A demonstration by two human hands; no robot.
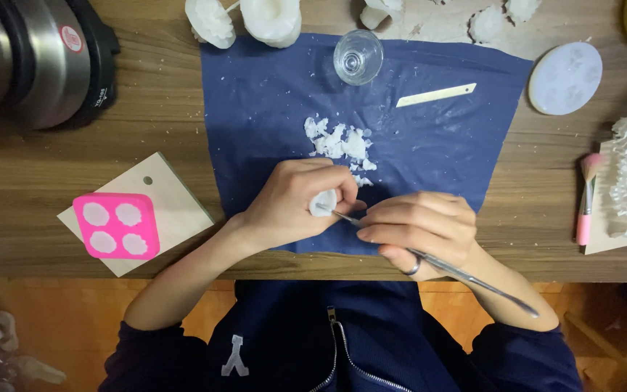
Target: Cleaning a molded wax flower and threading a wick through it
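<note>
In the head view, the left hand (pixel 292 203) pinches a small white wax piece (pixel 322 203) over the near edge of the blue cloth (pixel 270 109) on the bench (pixel 38 174). The right hand (pixel 422 229) has its grip clamped on a thin metal tool (pixel 466 276). The tool's long axis runs from near right to far left, its tip touching the wax piece. White wax shavings (pixel 339 141) lie just beyond the hands, and a pink mould (pixel 116 225) sits well to the left.
</note>
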